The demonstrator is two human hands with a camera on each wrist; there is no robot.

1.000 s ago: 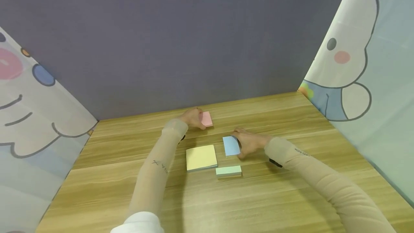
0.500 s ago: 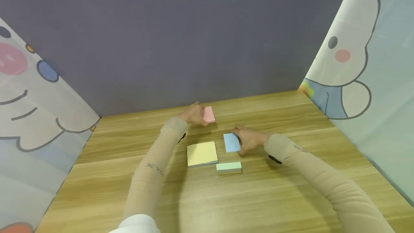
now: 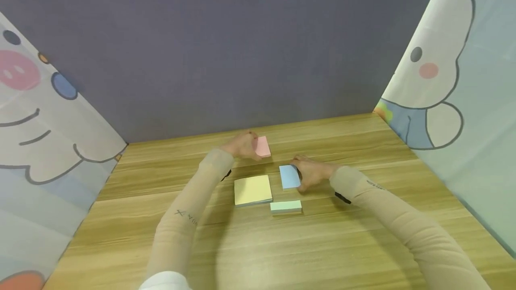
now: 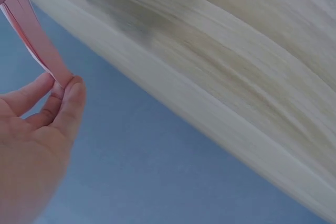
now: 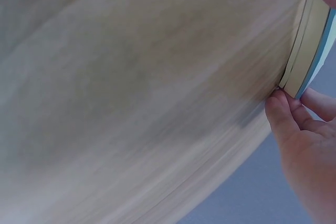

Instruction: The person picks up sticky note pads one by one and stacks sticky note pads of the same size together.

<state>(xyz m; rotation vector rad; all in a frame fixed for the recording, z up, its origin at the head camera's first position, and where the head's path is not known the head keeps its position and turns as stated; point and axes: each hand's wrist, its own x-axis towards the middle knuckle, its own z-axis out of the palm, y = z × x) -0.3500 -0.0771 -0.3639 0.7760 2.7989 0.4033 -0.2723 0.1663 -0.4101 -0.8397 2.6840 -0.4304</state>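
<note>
A: Status of the hands?
B: Left hand [image 3: 242,145] pinches the pink sticky-note pad [image 3: 263,146] near the table's [image 3: 342,245] far edge. Right hand [image 3: 309,174] grips the blue sticky-note pad [image 3: 289,176] mid-table.
A: Adjacent items?
B: Yellow pad [image 3: 252,189] and green pad [image 3: 285,206], lying flat.

Hands [image 3: 242,145] grip pink [image 3: 263,146] (blue [image 3: 289,176]) pads.
</note>
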